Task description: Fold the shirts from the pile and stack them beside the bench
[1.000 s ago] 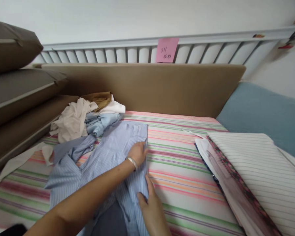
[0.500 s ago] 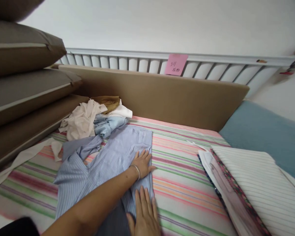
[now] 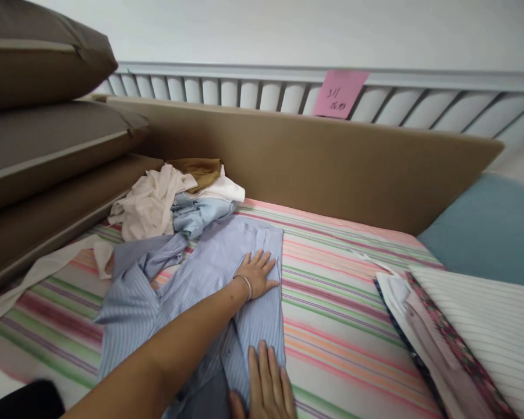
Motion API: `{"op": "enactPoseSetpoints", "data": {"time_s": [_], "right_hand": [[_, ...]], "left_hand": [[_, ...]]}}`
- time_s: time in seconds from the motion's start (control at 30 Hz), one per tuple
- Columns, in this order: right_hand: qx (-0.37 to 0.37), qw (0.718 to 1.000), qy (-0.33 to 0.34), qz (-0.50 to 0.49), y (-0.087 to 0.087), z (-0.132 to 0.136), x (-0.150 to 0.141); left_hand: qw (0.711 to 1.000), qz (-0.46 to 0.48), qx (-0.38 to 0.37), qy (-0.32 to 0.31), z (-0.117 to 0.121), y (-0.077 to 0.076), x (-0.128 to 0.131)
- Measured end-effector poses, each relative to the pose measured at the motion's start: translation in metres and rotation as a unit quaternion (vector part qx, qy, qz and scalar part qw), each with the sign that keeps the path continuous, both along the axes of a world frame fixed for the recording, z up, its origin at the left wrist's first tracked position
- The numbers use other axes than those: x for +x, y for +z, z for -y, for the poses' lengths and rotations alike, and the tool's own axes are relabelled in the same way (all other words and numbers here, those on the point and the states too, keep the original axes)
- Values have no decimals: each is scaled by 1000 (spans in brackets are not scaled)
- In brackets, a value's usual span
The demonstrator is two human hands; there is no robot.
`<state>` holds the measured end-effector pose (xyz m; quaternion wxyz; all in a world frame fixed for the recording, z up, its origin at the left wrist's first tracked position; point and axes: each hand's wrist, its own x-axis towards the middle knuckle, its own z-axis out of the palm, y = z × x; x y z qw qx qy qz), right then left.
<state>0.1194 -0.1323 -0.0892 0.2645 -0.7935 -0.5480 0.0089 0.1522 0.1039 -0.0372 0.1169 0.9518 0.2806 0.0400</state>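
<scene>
A blue-and-white striped shirt (image 3: 213,285) lies spread over the striped bedsheet (image 3: 332,326), one side folded inward along a fairly straight right edge. My left hand (image 3: 257,276), with a silver bangle at the wrist, rests palm down on the folded part, fingers spread. Nearer to me, my right hand (image 3: 268,387) lies flat on the same folded edge, its fingers stretched out and its lower part cut off by the frame. The left forearm hides some of the shirt's lower body. A grey-blue part of cloth shows between the arm and the right hand.
A crumpled heap of clothes (image 3: 152,203) sits at the back left, beside stacked brown cushions (image 3: 48,139). Folded garments (image 3: 475,331) lie at the right, near a teal surface (image 3: 484,227). A brown board (image 3: 323,169) stands behind, with a pink note (image 3: 340,94) above it.
The view has shifted slightly. My right hand has slid a little towards me along the folded edge, and more of the shirt shows between the hands. My left hand stays on the cloth.
</scene>
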Motion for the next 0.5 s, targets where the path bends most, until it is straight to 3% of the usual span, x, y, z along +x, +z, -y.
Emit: {"op": "enactPoseSetpoints", "data": {"time_s": [0.17,0.3,0.43,0.5], "right_hand": [[44,997,-15,58,-4,0,2],[39,995,12,88,-1,0,6],[38,993,33,103,2,1,11],[38,992,40,114,2,0,13]], "left_hand": [[999,-10,-40,-1,-3,7,4],[997,15,-82,6,4,28,-16],[988,136,-60,35,13,51,-93],[968,216,-50,117,11,58,-149]]}}
